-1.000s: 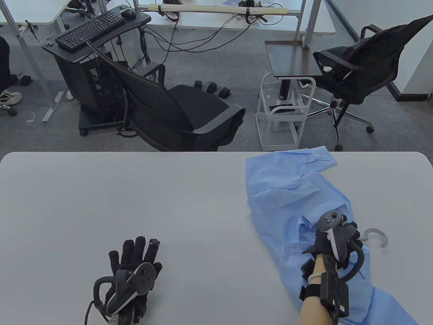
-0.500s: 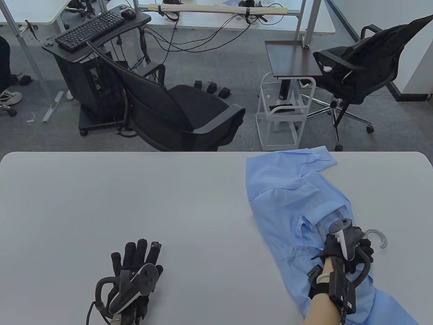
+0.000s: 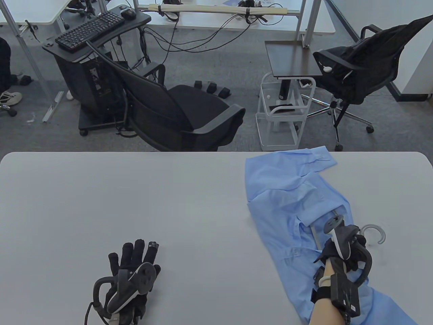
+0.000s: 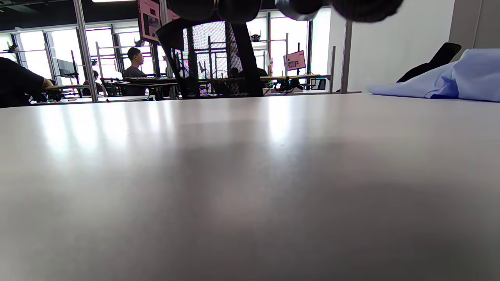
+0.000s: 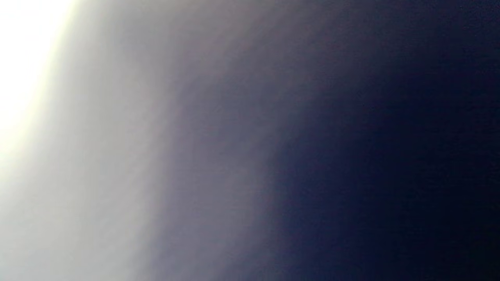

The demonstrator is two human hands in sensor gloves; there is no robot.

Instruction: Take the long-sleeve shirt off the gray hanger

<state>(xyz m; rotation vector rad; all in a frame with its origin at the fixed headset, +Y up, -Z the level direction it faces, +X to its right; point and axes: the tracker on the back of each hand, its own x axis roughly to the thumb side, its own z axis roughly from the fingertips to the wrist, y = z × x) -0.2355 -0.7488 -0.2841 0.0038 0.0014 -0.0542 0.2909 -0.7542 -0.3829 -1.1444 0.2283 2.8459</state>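
Observation:
A light blue long-sleeve shirt (image 3: 291, 193) lies crumpled on the right side of the white table (image 3: 135, 189). It also shows in the left wrist view (image 4: 449, 82). The gray hanger (image 3: 373, 233) is inside it; its hook sticks out to the right and part of a bar (image 3: 315, 234) shows in the open collar. My right hand (image 3: 350, 248) sits on the shirt with fingers curled around the hanger's neck just left of the hook. My left hand (image 3: 133, 257) rests flat on the table, fingers stretched, holding nothing. The right wrist view is a close blur.
Beyond the table's far edge stand a black office chair (image 3: 176, 111), a white rolling cart (image 3: 280, 118) and a second chair (image 3: 365, 71). The shirt's lower part runs off the bottom right corner of the table view.
My right hand has shifted right and toward me on the shirt. The collar opening has widened and more of the hanger bar shows. The left hand has barely moved.

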